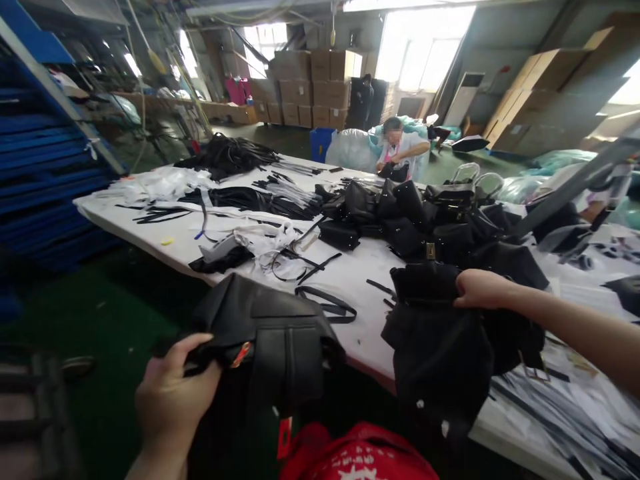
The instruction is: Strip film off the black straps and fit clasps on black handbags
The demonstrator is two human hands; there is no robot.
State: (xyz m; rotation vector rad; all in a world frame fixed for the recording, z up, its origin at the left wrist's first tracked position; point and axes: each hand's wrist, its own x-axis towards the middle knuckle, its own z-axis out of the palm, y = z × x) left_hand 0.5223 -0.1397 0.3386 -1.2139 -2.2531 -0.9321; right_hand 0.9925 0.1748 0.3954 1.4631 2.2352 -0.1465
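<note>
Seven o'clock: one smooth, creased, leather-like bag (280,303), two red tabs (285,437); left hand (175,390), thumb and fingers pinching its edge. Four o'clock: one matte, slumped black bag (440,350); right hand (483,290) gripping its upper edge, fingers curled.

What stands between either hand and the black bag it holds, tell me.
Nothing visible does: the left hand directly grips one black bag beside a small red piece; the right hand directly holds the second black bag near its top.
</note>
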